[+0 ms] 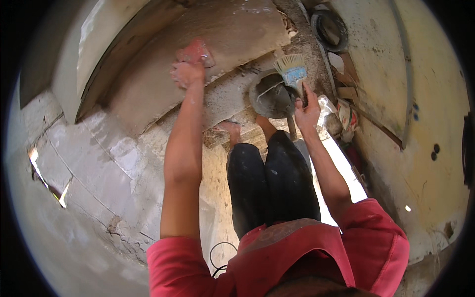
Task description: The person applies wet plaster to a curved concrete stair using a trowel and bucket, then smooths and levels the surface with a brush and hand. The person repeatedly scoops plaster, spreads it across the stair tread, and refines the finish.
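Observation:
My left hand (pixel 187 74) is closed on a red plastering float (pixel 198 52), reaching far forward. The float lies against the smooth, damp-looking plaster surface (pixel 237 29). In my right hand (pixel 308 111) is a wide paintbrush (pixel 293 69) with pale bristles and a blue band, its bristles pointing away from me. My fingers wrap round its handle. Just left of the brush stands a dark round bucket (pixel 255 94) with grey matter inside and a thin stick-like thing across it.
My bare feet (pixel 230 127) stand on rough planks near the bucket. A second black bucket (pixel 330 29) sits at the far right, by a yellowish wall (pixel 425 99). A pile of odds and ends (pixel 341 116) lies right of my right hand. Grey wall (pixel 99 158) curves along the left.

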Tool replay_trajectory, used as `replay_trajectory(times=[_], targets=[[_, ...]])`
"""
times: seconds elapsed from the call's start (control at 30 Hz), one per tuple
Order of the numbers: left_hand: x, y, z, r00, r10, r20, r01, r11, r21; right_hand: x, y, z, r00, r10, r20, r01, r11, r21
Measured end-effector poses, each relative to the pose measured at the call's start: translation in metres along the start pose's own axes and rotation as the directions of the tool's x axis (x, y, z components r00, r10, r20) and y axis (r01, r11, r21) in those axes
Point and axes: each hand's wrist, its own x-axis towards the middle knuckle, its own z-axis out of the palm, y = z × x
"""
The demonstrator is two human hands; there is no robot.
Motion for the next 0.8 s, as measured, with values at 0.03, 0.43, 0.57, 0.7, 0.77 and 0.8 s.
replay_trajectory(times=[0.03,0.43,0.57,0.7,0.77,0.8], targets=[[0.003,-0.002,-0.004,0.999,0.035,0.015,-0.033,0.992,-0.124,-0.006,0.0,-0.003,1.0,0.027,0.006,-0.027,1.0,0.013],[-0.105,-0.07,-0.071,0.943,0.309,-0.123,-0.326,0.781,-0.533,0.123,-0.062,0.076,0.954,-0.283,0.097,0.281,0.959,0.032],[-0.113,-0.077,-0.08,0.822,0.531,-0.206,-0.569,0.77,-0.289,0.136,-0.107,0.082,0.806,-0.58,0.114,0.59,0.803,-0.085],[-0.111,-0.074,-0.091,0.727,0.664,-0.177,-0.687,0.696,-0.21,0.086,-0.141,0.069,0.474,-0.795,0.379,0.839,0.538,0.08],[-0.114,-0.073,-0.093,0.684,0.709,-0.172,-0.728,0.649,-0.221,0.059,-0.15,0.07,0.488,-0.703,0.517,0.795,0.603,0.069],[-0.114,-0.075,-0.095,0.667,0.721,-0.186,-0.744,0.632,-0.218,0.05,-0.153,0.073,0.466,-0.685,0.56,0.787,0.61,0.09]])
